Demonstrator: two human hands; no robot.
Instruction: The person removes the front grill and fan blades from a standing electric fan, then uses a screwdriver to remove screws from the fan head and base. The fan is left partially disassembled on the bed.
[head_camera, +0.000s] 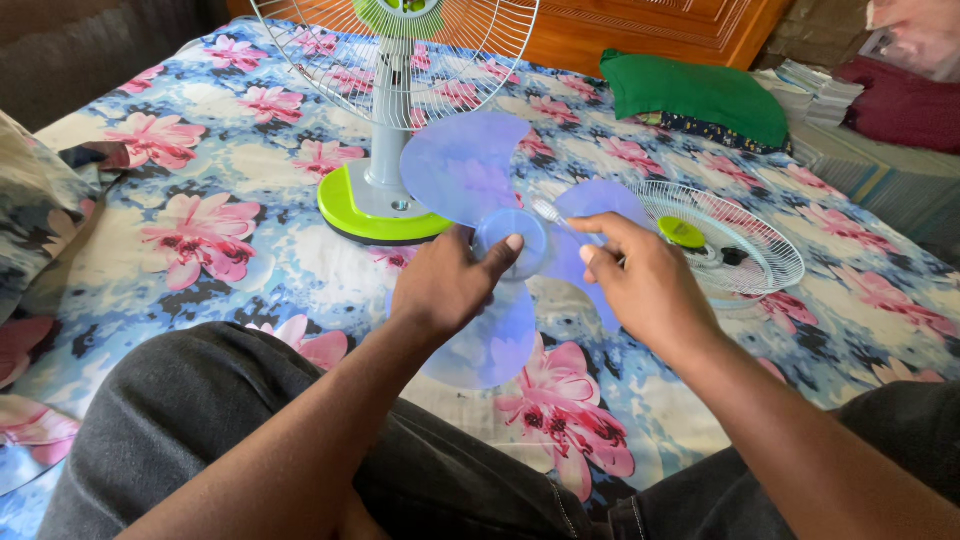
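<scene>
My left hand (448, 283) grips the translucent blue fan blade (490, 250) at its round hub, thumb pressed flat on the hub face, fingers curled behind. The blade is held above my lap over the bed (200, 190); hub face is toward me, one lobe points up and away, one down toward my knees, one to the right behind my other hand. My right hand (640, 285) pinches a small brush (560, 222), bristle end touching the blade just right of the hub; its long axis runs from upper left down to my fingers. Fan stand with green base (375, 205) and rear grille is just behind the blade. Loose front grille (725, 240) lies flat at right. Green cloth (700, 92) lies folded at far right.
</scene>
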